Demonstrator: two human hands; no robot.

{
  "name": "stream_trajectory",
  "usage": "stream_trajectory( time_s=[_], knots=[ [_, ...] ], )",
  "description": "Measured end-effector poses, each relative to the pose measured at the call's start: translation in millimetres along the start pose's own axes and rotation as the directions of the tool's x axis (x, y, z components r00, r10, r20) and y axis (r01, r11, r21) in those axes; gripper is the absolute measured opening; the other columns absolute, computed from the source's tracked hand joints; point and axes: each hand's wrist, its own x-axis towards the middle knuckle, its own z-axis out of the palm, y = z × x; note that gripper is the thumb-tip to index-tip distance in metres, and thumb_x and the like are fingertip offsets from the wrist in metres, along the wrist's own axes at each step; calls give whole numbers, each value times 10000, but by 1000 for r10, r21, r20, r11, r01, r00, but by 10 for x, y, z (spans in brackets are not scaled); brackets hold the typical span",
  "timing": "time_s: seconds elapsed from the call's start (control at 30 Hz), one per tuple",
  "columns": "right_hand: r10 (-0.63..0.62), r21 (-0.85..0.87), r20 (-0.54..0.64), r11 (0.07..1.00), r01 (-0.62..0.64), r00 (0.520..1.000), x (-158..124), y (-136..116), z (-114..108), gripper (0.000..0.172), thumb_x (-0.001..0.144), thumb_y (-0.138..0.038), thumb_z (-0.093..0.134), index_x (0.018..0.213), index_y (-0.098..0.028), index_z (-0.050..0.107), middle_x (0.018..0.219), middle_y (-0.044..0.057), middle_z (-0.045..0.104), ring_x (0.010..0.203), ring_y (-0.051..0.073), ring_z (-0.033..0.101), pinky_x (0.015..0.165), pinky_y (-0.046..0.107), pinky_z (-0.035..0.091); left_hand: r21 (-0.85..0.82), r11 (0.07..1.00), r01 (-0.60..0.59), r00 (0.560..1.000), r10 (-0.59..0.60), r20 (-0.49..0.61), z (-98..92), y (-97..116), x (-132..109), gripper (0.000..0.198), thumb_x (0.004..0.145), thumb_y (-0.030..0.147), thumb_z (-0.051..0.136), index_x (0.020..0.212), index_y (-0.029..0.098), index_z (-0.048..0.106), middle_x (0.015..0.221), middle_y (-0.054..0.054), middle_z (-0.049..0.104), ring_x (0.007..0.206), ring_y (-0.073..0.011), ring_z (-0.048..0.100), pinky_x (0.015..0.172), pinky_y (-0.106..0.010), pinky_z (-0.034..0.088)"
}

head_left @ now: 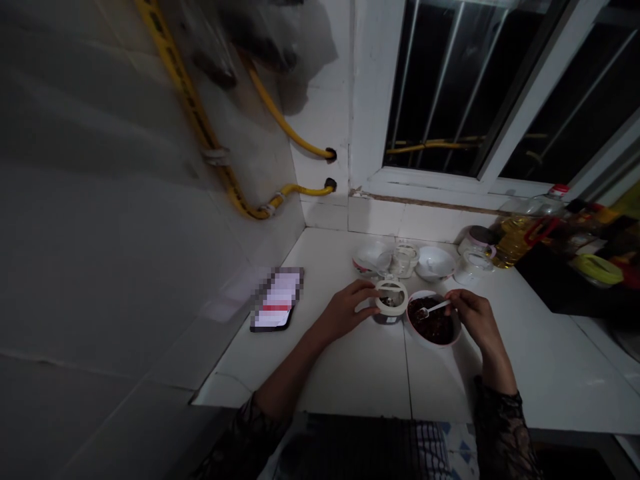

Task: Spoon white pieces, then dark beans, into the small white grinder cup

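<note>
My left hand (pixel 353 308) has its thumb and fingers round the side of a small clear jar (pixel 389 319) with a white rim and a flipped-up lid. Dark bits show inside the jar. Between the closed fingers of my right hand (pixel 470 312) is the handle of a small white spoon (pixel 436 309). The spoon's head dips into a dark reddish-brown, chunky mixture (pixel 434 330). This mixture sits in a white bowl (pixel 416 338) with a pink rim, just right of the jar.
Behind stand a glass bowl (pixel 369 259), a clear jar (pixel 404 260), a white bowl (pixel 435 263) and another lidded jar (pixel 472 268). An oil bottle (pixel 515 240) is at the right. A phone (pixel 276 300) lies left. Yellow hose (pixel 190 107) runs along the tiled wall.
</note>
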Motion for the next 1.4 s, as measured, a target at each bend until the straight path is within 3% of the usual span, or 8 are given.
stream_trajectory(
  time_s=[0.13,0.27,0.67,1.13,1.27,1.4],
  knots=[
    [119,173,-4,978,-116,993,-10,-39,-15,336,639,-491,677,723,-166,652,464,-9,586,379,81,319,405,234,213,-5,1000,14,1000,-14,7,-12,12,0,265,929,403,578,1118,230,647,1142,-84,622,1060,-199,638,905,-343,546],
    [168,249,-10,955,-160,986,-19,-69,-8,352,591,-488,709,706,-161,650,449,-3,588,358,60,274,388,225,153,-13,1000,20,1000,-20,7,-11,13,3,253,923,389,592,1107,226,653,1141,-84,626,1060,-196,640,913,-336,543],
    [222,281,1,936,-214,975,9,-6,-17,331,564,-463,712,695,-164,659,469,12,612,359,63,290,373,222,157,-18,1000,-7,1000,7,-11,3,7,5,256,934,401,571,1109,226,639,1129,-79,622,1041,-194,643,887,-336,548],
    [199,314,-43,933,-176,979,43,6,-2,332,560,-462,730,690,-163,662,504,27,636,350,54,258,361,223,146,-13,1000,-10,1000,10,5,-12,11,9,251,930,378,583,1110,212,637,1138,-85,615,1055,-196,636,892,-338,545],
    [174,377,-65,916,-137,983,73,-110,39,346,550,-462,744,703,-168,642,511,20,637,339,44,237,358,222,129,-21,1000,-12,1000,12,3,-13,14,11,242,921,357,602,1098,197,643,1148,-94,615,1059,-197,635,907,-334,540],
    [64,329,-103,944,-26,993,54,-290,148,372,642,-528,698,751,-180,624,530,12,633,348,58,260,354,229,173,-22,1000,-4,1000,4,0,-12,14,14,248,923,374,595,1103,209,642,1149,-90,619,1063,-198,634,916,-342,539]
  ],
)
